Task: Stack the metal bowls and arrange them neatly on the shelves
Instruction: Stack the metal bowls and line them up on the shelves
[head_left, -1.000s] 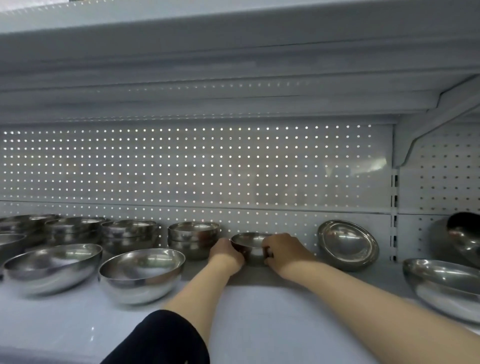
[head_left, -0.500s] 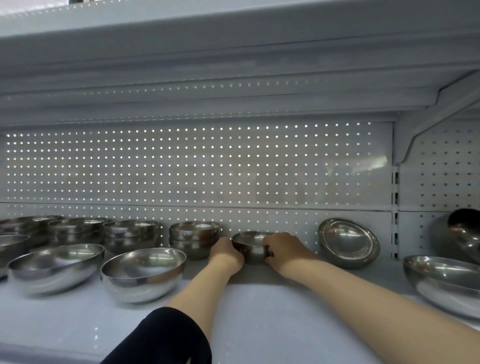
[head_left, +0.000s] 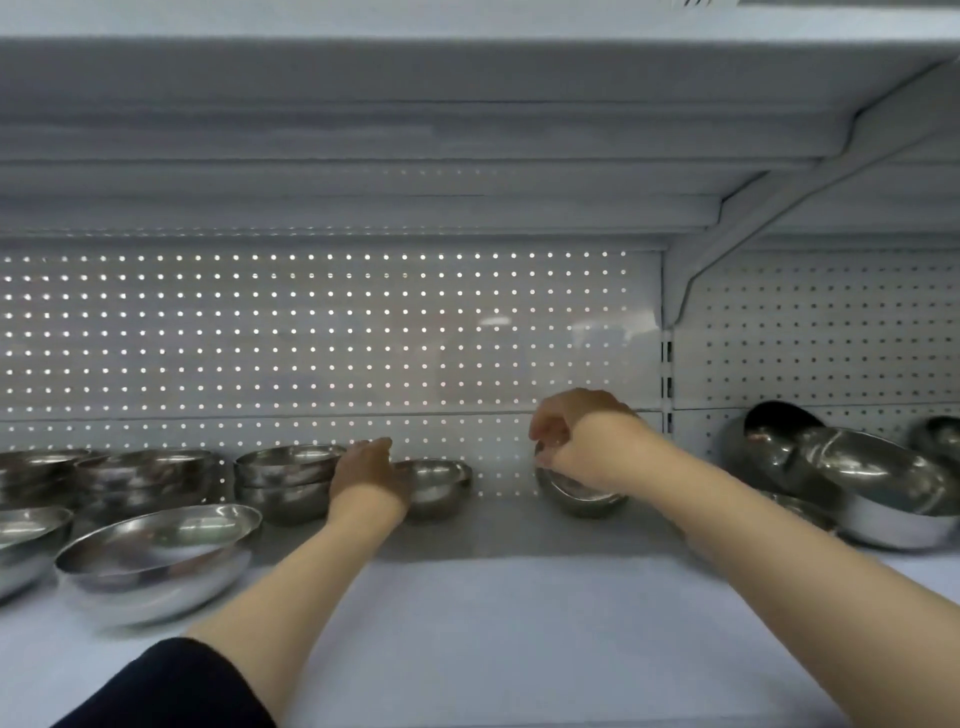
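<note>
A small metal bowl (head_left: 441, 486) stands upright at the back of the white shelf (head_left: 467, 623). My left hand (head_left: 366, 475) rests against its left side, fingers curved round it. To the right, my right hand (head_left: 576, 436) grips the rim of a second metal bowl (head_left: 582, 496) that sat tilted against the pegboard back wall. Left of the small bowl stands a stack of two bowls (head_left: 283, 480), with more stacks (head_left: 140, 475) beyond it.
Two large bowls (head_left: 156, 561) lie at the front left. Several large bowls (head_left: 852, 483) lie jumbled at the right, past the shelf upright (head_left: 666, 374). The upper shelf (head_left: 467, 130) hangs low overhead.
My right hand left the small bowl and moved right to the tilted bowl, taking hold of its rim. My left hand stays at the small bowl. The camera shifted right.
</note>
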